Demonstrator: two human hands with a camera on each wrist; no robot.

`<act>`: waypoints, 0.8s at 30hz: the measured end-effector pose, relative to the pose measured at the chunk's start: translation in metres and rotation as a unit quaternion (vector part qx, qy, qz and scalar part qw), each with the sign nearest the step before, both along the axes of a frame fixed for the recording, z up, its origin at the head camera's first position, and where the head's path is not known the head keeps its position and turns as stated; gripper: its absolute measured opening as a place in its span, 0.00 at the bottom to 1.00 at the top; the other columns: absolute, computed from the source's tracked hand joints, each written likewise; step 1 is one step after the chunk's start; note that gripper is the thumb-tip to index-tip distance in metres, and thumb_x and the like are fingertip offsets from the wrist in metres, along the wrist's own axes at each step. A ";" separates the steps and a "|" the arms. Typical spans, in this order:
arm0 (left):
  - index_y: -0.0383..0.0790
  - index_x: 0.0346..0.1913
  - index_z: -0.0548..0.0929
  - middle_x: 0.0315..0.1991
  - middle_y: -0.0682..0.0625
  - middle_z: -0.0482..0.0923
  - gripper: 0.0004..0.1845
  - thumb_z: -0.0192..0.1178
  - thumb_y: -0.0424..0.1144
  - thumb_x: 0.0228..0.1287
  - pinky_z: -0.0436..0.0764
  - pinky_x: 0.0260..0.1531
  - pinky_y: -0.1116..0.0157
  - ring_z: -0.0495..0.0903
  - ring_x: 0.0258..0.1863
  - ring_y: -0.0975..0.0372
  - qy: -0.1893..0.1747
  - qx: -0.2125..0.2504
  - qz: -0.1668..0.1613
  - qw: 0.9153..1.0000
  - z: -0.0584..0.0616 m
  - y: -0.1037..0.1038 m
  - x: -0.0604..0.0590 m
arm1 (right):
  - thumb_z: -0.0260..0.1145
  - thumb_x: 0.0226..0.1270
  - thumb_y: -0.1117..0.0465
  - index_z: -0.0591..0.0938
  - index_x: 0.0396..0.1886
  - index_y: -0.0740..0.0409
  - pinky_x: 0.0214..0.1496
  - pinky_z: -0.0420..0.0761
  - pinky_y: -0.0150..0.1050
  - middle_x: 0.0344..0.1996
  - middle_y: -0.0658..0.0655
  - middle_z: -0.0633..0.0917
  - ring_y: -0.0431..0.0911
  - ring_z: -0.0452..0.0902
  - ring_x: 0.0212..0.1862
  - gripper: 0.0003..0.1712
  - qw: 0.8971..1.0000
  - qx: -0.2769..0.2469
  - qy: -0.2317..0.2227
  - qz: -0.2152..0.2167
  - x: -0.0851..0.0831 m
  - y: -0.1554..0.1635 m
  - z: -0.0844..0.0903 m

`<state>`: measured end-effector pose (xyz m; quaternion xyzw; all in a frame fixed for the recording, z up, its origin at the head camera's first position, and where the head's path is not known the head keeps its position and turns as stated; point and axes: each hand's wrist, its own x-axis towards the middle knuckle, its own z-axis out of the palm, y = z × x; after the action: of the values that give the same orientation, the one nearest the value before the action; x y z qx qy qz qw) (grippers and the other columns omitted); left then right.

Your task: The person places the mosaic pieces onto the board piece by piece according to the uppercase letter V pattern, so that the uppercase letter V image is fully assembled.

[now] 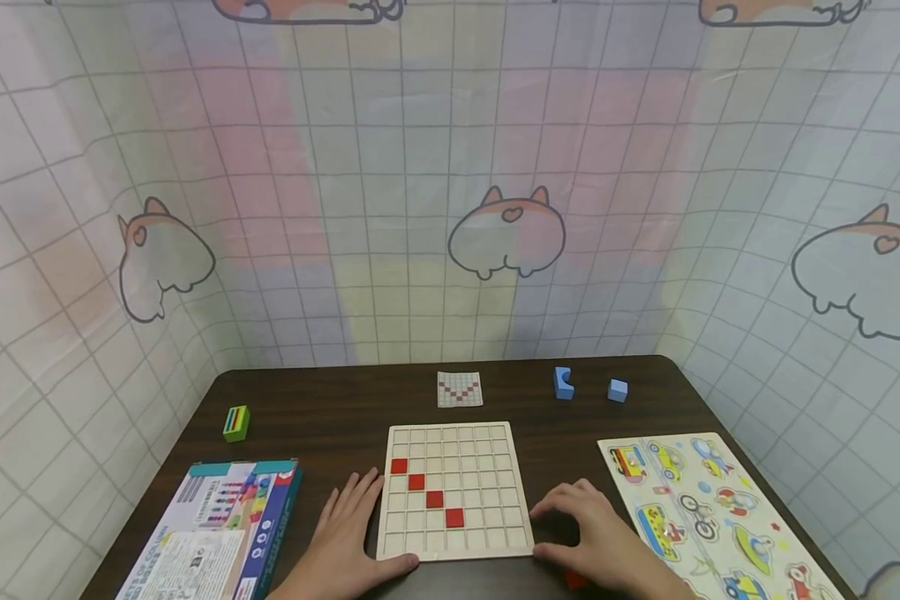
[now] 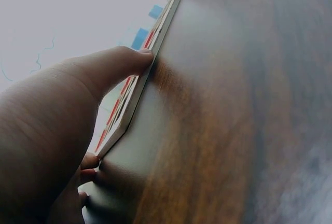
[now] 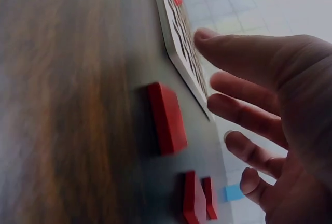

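Note:
A pale wooden grid board [image 1: 487, 467] lies on the dark table, with several red tiles [image 1: 435, 499] set in a diagonal line of its cells. My left hand [image 1: 348, 533] rests at its lower left corner, fingers spread along the side; in the left wrist view the thumb [image 2: 122, 64] touches the front edge. My right hand [image 1: 596, 533] is by the lower right corner, fingers loosely bent and holding nothing. Loose red tiles [image 3: 168, 120] lie on the table beside it, mostly hidden by that hand in the head view.
Behind the board lies a small card [image 1: 460, 402] with a printed red grid pattern. Two blue blocks [image 1: 617, 391] stand at the back right, and a green block [image 1: 236, 424] at the back left. A box [image 1: 210, 533] lies left; a vehicle picture board [image 1: 690, 492] lies right.

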<state>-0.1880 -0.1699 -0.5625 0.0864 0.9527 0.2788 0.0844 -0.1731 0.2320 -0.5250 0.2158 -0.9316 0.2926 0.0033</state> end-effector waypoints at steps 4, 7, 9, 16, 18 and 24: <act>0.48 0.90 0.59 0.91 0.44 0.55 0.74 0.71 0.87 0.46 0.43 0.86 0.26 0.46 0.92 0.38 0.004 -0.003 0.000 1.000 0.000 0.000 0.000 | 0.81 0.65 0.33 0.89 0.53 0.30 0.58 0.78 0.40 0.54 0.32 0.86 0.33 0.68 0.53 0.21 1.000 0.005 -0.020 0.010 0.006 0.009 0.000; 0.47 0.90 0.59 0.91 0.44 0.55 0.74 0.71 0.87 0.46 0.43 0.86 0.26 0.46 0.92 0.38 0.005 -0.001 -0.001 1.000 0.000 0.001 0.000 | 0.82 0.64 0.33 0.89 0.53 0.30 0.56 0.78 0.40 0.52 0.32 0.86 0.33 0.69 0.52 0.21 1.000 0.003 -0.014 0.022 0.010 0.016 -0.002; 0.47 0.90 0.59 0.91 0.43 0.55 0.74 0.71 0.87 0.46 0.43 0.86 0.26 0.46 0.92 0.38 0.004 0.001 -0.001 1.000 0.000 0.001 0.000 | 0.82 0.64 0.33 0.89 0.53 0.30 0.54 0.77 0.39 0.51 0.32 0.86 0.32 0.69 0.52 0.21 1.000 0.002 -0.006 0.029 0.012 0.021 -0.004; 0.46 0.90 0.60 0.91 0.43 0.56 0.74 0.72 0.86 0.47 0.43 0.86 0.26 0.47 0.91 0.37 -0.003 -0.003 0.004 1.000 0.000 0.002 0.000 | 0.83 0.66 0.37 0.91 0.51 0.34 0.45 0.72 0.32 0.49 0.35 0.87 0.31 0.68 0.47 0.18 0.997 0.003 -0.063 0.040 0.016 0.034 -0.007; 0.46 0.90 0.60 0.91 0.43 0.56 0.74 0.71 0.86 0.47 0.43 0.86 0.26 0.47 0.91 0.37 -0.002 -0.005 0.004 1.000 -0.001 0.002 0.000 | 0.82 0.67 0.38 0.92 0.51 0.33 0.43 0.70 0.31 0.48 0.35 0.87 0.32 0.67 0.45 0.17 0.995 0.010 -0.094 0.028 0.017 0.036 -0.005; 0.47 0.90 0.60 0.91 0.43 0.56 0.73 0.72 0.85 0.47 0.44 0.86 0.26 0.48 0.91 0.37 -0.001 0.000 0.005 1.000 0.000 0.002 0.000 | 0.83 0.67 0.42 0.92 0.52 0.39 0.41 0.69 0.32 0.49 0.41 0.88 0.30 0.65 0.42 0.17 0.993 0.013 -0.112 0.041 0.019 0.045 -0.004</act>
<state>-0.1881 -0.1679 -0.5625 0.0809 0.9530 0.2797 0.0841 -0.1540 0.2766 -0.5295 0.2194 -0.9205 0.3021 -0.1154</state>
